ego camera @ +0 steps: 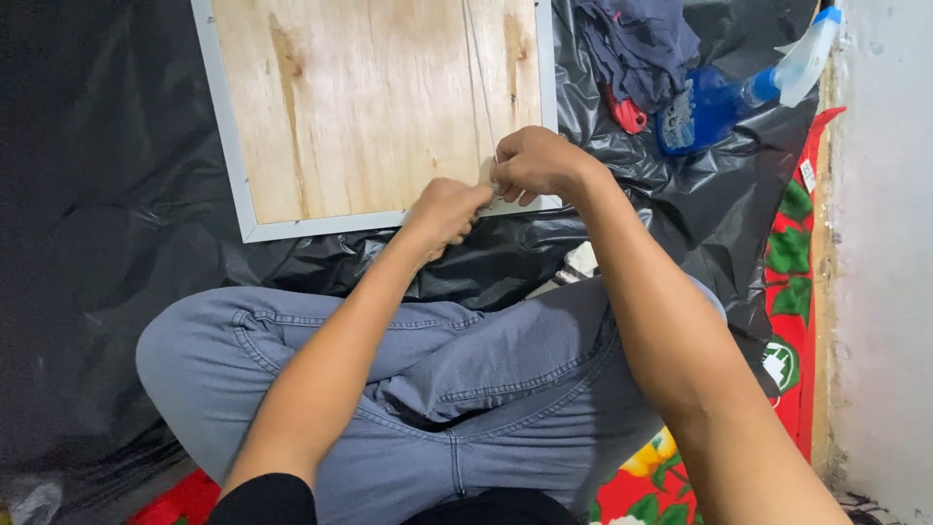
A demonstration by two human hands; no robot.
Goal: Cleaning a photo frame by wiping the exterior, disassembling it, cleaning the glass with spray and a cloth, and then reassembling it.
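A picture frame lies face down on black plastic sheeting, showing its plywood back [369, 107] and a thin white rim [225, 126]. A thin wire [478, 68] runs down the board toward my hands. My left hand [445, 210] and my right hand [536, 163] meet at the frame's near right corner, fingers closed and pinched together on the wire's lower end. What the fingertips hold is too small to see well. My legs in blue jeans [437, 379] are crossed below the frame.
A blue spray bottle [739, 92] with a white nozzle lies at the upper right beside a dark blue cloth [637, 39] and a red tool handle [629, 115]. Black plastic sheeting [107, 243] covers the floor. A red flowered mat [792, 253] edges a white wall on the right.
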